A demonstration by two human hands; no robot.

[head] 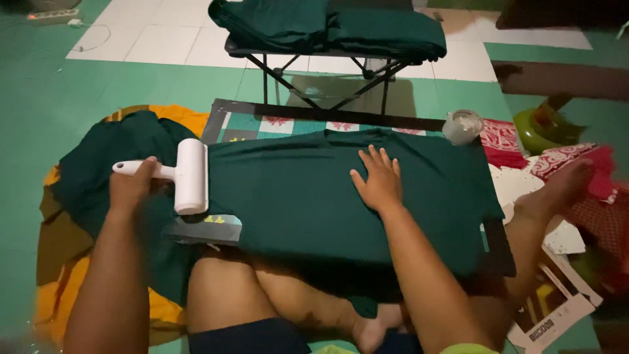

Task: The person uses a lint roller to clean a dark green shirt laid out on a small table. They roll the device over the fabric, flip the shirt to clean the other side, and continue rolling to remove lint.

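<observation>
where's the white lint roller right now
In the head view the white lint roller is at left, held by its handle in the left hand, its roll over the left edge of the dark green shirt that the right hand presses flat.

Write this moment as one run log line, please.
left hand: holds white lint roller | right hand: flat on dark green shirt | shirt: spread on board

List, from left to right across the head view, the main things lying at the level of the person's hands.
Left hand gripping a white handle → white lint roller → dark green cloth spread flat → right hand pressed flat on that cloth → small clear plastic cup → red and white patterned fabric.
</observation>
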